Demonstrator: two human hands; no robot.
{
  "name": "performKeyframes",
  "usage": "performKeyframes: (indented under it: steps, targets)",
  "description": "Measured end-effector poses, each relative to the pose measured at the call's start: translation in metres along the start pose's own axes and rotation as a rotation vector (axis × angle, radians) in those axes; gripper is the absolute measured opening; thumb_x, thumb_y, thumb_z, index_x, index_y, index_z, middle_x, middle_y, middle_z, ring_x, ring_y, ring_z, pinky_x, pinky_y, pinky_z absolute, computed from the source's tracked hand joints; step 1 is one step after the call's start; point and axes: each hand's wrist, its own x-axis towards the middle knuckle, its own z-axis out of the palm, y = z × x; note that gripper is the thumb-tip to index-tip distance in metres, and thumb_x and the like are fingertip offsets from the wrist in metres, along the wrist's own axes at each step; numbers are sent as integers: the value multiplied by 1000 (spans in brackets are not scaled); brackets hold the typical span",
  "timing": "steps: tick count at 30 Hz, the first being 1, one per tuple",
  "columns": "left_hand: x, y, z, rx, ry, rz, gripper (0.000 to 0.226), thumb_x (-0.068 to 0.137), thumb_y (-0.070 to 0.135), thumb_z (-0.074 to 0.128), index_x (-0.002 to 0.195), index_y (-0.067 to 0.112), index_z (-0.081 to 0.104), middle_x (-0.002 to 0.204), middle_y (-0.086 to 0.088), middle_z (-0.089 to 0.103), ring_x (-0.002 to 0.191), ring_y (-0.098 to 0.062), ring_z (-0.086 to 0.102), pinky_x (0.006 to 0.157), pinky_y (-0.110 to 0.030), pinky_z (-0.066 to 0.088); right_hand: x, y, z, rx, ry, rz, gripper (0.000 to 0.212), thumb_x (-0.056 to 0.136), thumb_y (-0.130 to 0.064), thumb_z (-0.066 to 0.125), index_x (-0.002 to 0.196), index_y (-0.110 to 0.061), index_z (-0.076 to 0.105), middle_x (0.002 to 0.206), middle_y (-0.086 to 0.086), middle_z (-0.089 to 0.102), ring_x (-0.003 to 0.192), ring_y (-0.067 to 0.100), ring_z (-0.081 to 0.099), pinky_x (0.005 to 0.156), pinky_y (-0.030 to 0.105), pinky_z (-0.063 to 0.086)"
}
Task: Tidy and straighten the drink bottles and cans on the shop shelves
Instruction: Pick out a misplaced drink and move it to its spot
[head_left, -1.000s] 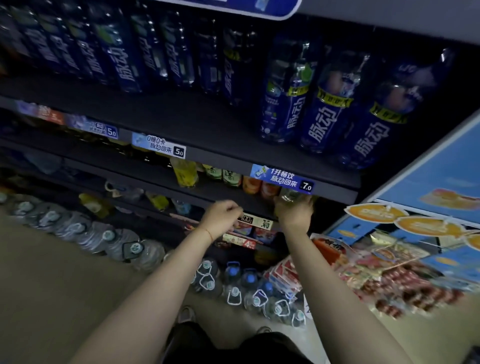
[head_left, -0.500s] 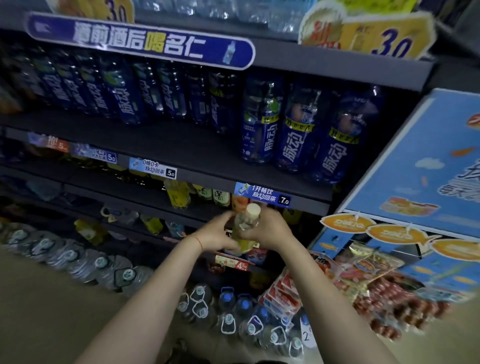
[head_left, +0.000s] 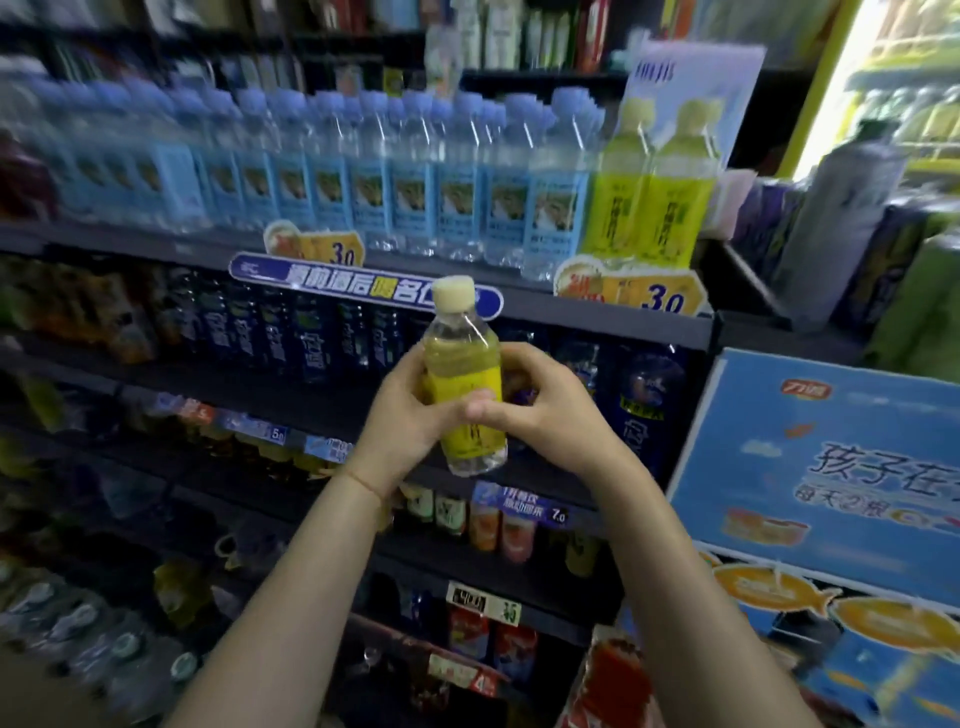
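Shelves (head_left: 597, 317) ahead: row of blue-labelled water bottles (head_left: 363, 176) on upper tier, two yellow bottles (head_left: 649, 192) at its right end, dark blue bottles (head_left: 311, 332) below. Blue carton (head_left: 831, 457) at right.

Both arms raised at centre. Left hand (head_left: 400, 421) and right hand (head_left: 540, 410) curl fingers round yellow bottle (head_left: 462, 384), held upright, slightly tilted, in front of shelves. Cream cap, yellow label, clear base.

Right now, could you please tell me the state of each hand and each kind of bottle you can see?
Left hand: grips the held bottle.
Right hand: grips it too.
Held bottle: capped, nearly upright, off the shelf.
Two yellow bottles: upright, capped, top shelf.
Water bottles: upright, in a row.
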Motion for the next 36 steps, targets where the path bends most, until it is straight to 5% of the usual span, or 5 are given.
performKeyframes:
  steps: [12,18,27,31,36]
  targets:
    - [84,116,61,-76,-204,327,57,76,7,81,127,12,56,116,0,71,111,-20,66,91,-35,53,40,-57,-106,-184,341,-292,39,80,-32,79,114,-28,61,103,-15,65,94,11,60,72,26,50]
    - [119,92,80,333,-7,258,64,88,31,73,144,35,42,153,0,32,139,-18,35,115,-36,29,58,-54,-137,-230,614,-258,38,77,-30,78,110,-18,63,101,-3,69,88,15,60,76,29,49]
    - [118,61,95,479,35,150,76,93,20,64,154,38,23,158,-7,22,144,-25,28,103,-31,25,88,-23,-144,-368,541,-1,44,76,-43,82,100,-11,63,92,3,67,83,23,62,72,38,53]
    - [119,56,94,494,37,136,78,93,26,64,154,45,19,158,-8,22,146,-29,25,115,-48,30,89,-12,-134,-408,479,90,48,77,-47,80,99,-7,63,91,8,67,83,26,62,68,37,50]
    - [115,54,98,526,50,126,79,94,28,62,154,48,14,164,-10,9,151,-30,13,117,-49,22,91,-11,-128,-458,450,174,68,85,-51,72,132,-5,56,122,10,66,110,28,61,87,40,52]
